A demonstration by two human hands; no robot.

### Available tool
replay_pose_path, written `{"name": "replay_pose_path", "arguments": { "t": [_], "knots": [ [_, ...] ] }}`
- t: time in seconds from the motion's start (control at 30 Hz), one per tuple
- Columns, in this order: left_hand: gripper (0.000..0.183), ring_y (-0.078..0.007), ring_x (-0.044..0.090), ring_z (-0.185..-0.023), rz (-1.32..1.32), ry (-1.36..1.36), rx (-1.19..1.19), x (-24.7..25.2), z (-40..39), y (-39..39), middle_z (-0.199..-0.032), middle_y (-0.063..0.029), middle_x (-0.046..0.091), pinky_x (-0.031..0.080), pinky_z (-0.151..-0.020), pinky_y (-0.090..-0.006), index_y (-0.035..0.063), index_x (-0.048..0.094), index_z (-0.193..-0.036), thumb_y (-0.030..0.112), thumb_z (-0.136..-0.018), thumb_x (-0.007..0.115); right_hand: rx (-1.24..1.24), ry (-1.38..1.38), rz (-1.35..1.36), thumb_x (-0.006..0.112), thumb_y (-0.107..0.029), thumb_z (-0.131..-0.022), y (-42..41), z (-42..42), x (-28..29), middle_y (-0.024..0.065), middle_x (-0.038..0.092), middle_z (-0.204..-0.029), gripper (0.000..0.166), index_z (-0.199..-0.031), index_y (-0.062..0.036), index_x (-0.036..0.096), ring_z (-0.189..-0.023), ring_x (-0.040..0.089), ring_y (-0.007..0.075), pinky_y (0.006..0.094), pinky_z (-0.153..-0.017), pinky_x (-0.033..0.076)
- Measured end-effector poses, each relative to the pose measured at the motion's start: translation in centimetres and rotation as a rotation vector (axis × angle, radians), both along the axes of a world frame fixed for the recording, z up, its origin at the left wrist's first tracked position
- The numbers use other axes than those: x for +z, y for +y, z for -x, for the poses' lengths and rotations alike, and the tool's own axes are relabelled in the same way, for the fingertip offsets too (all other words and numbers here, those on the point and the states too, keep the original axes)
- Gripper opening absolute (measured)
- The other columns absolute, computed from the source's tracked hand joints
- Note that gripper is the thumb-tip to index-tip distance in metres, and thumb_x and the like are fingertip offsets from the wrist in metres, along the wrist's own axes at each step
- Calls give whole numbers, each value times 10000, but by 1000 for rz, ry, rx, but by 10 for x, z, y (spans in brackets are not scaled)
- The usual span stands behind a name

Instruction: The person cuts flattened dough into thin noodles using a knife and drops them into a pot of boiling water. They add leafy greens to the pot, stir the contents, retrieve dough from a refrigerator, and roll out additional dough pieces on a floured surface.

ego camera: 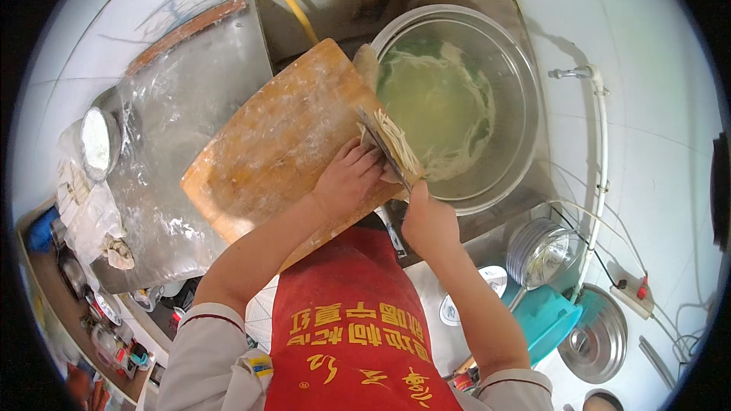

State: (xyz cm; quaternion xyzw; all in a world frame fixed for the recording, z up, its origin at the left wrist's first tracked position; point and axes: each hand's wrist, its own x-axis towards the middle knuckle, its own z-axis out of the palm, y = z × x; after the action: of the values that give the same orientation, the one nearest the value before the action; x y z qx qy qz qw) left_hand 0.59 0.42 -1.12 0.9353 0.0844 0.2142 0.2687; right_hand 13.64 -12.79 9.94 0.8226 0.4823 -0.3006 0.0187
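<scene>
A floured wooden board (274, 142) lies tilted, its right end at the rim of a large metal pot (517, 142). Near that end, cut dough strips (397, 140) lie beside the blade of a knife (388, 151). My right hand (431, 220) is closed around the knife's handle, which it mostly hides. Fingers bent, my left hand (351, 177) presses on folded dough (390, 173) just left of the blade; the hand covers much of the dough. Inside the pot, pale noodles (485, 103) float in greenish water around the edge.
At left stands a floured metal worktop (165, 182) with a bowl of flour (96, 144). A yellow handle (288, 0) sticks up behind the board. A tap (571, 73), stacked plates (534, 251), a turquoise basin (551, 319) and a metal lid (597, 348) are at right.
</scene>
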Motion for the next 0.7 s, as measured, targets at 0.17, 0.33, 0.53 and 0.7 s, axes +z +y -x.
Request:
{"name": "replay_pose_path", "arguments": {
  "t": [0.17,0.33,0.53,0.7],
  "knots": [
    [375,-324,512,-1147,-1,-29,24,-5,2,4,-1188,-145,554,348,-1071,-502,12,599,-1084,179,-748,603,32,-1,-55,537,-78,-817,-4,0,10,209,624,-672,198,-974,-7,440,-646,644,401,492,-593,509],
    [361,-323,516,-1142,9,-27,23,6,2,-1,-1182,-140,553,366,-1059,-503,9,599,-1083,158,-754,594,4,-25,-89,537,-71,-812,7,-3,-5,209,618,-663,174,-943,-11,440,-649,643,401,498,-604,507],
    [340,-325,513,-1141,-7,-5,11,7,7,-2,-1172,-150,560,367,-1057,-512,6,604,-1076,144,-766,584,37,-5,-23,516,-81,-832,-11,-2,13,206,625,-673,154,-937,-13,427,-643,644,402,500,-597,505],
    [324,-329,520,-1122,34,-38,41,3,5,-2,-1151,-155,564,367,-1057,-511,8,605,-1057,136,-760,584,25,-34,-60,527,-88,-818,7,-2,-1,200,625,-659,180,-949,-15,427,-620,642,396,498,-578,508]
  ]
}}
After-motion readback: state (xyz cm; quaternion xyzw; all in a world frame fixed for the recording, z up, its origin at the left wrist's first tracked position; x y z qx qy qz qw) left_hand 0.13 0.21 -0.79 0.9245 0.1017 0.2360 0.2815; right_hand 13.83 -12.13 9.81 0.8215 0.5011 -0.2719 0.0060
